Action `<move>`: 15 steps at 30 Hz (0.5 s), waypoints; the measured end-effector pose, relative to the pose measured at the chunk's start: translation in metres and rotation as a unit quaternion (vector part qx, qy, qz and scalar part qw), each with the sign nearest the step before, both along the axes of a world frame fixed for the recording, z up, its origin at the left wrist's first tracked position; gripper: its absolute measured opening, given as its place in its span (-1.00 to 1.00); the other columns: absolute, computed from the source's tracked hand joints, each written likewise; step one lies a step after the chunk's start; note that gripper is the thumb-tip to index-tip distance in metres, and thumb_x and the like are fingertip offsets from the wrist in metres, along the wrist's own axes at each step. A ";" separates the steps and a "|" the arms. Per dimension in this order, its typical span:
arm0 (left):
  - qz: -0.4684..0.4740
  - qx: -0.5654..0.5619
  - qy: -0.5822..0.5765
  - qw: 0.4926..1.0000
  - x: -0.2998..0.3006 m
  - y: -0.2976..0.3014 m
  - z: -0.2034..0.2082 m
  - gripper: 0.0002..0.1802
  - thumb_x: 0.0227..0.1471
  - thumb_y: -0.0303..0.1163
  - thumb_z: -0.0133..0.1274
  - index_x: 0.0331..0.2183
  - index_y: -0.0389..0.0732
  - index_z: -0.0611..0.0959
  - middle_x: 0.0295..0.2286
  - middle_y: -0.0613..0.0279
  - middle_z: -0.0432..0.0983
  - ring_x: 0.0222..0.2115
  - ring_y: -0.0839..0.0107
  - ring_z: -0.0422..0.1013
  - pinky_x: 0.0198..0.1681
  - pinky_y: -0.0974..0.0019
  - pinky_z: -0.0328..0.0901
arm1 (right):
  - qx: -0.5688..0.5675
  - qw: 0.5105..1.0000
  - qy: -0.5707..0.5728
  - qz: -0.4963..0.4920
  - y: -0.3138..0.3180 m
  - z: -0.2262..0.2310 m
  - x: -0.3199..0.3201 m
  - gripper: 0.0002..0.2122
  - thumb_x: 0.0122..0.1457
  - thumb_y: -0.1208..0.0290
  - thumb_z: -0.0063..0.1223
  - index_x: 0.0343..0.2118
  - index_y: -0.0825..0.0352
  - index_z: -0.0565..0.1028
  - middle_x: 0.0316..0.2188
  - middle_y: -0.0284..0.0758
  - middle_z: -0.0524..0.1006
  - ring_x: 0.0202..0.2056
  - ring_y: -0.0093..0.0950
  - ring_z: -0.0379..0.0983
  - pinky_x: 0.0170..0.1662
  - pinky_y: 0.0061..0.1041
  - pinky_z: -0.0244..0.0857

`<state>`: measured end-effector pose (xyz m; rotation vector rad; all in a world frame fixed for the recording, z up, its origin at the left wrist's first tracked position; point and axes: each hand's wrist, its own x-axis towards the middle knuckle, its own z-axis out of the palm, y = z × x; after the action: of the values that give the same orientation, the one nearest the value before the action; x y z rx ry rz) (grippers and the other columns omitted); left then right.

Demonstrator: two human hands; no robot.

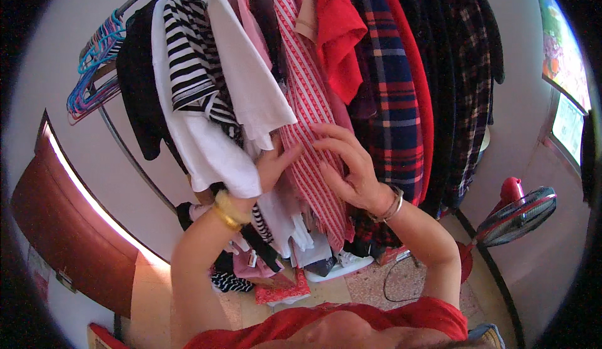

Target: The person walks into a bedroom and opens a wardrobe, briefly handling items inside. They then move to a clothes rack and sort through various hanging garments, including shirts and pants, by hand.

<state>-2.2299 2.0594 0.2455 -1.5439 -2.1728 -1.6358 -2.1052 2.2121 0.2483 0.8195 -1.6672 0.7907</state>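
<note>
A red-and-white striped, patterned garment [307,111] hangs from the rack in front of me. My right hand [354,170] is at its right edge, with fingers apart and slightly curved and the fingertips at the cloth. At the opposite edge is my left hand [273,168], its thumb stretched toward the stripes. White sleeves partly cover the left hand, but its visible fingers are apart. Close by on the left hang a white garment [248,79] and a black-and-white striped top [191,54]. A red garment [342,35] hangs just right of the striped cloth.
Bunched hangers [94,92] sit on the rack's left end. Plaid shirts [395,98] and dark clothes fill its right side. A fan [517,217] stands at the right. Below are more clothes and a red bag [282,291]. A brown door [75,211] is at the left.
</note>
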 end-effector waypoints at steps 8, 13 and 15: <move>0.081 -0.029 -0.020 0.996 -0.022 0.007 0.006 -0.51 -0.13 -0.36 -0.05 -0.11 -0.23 0.23 -0.22 0.25 0.18 -0.20 0.47 0.13 -0.11 0.41 0.04 | 0.073 0.963 -0.003 -0.259 0.045 0.040 -0.024 -0.64 -0.22 0.47 0.03 -0.27 0.37 0.29 -0.14 -0.12 0.22 -0.17 -0.18 0.19 -0.13 -0.38 0.12; -0.048 -0.001 -0.019 0.999 -0.002 0.020 0.028 -0.34 -0.19 -0.26 0.01 -0.06 -0.30 0.14 -0.16 0.19 0.13 -0.14 0.36 0.09 -0.04 0.37 -0.05 | 0.023 0.976 0.027 -0.215 0.082 0.033 -0.015 -0.64 -0.16 0.49 -0.01 -0.22 0.39 0.26 -0.15 -0.11 0.23 -0.10 -0.21 0.14 -0.06 -0.40 0.06; -0.103 -0.007 -0.025 0.994 0.015 0.032 0.022 -0.31 -0.19 -0.24 0.01 -0.06 -0.32 0.12 -0.14 0.16 0.10 -0.13 0.34 0.08 -0.03 0.35 -0.06 | -0.017 0.998 -0.024 -0.055 0.071 0.028 -0.019 -0.64 -0.15 0.48 -0.03 -0.22 0.42 0.25 -0.21 -0.09 0.27 -0.15 -0.18 0.19 -0.09 -0.38 0.09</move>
<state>-2.2150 2.0913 0.2676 -1.8049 -2.1139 -1.7360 -2.1245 2.2833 0.2760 0.6827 -1.7212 0.7648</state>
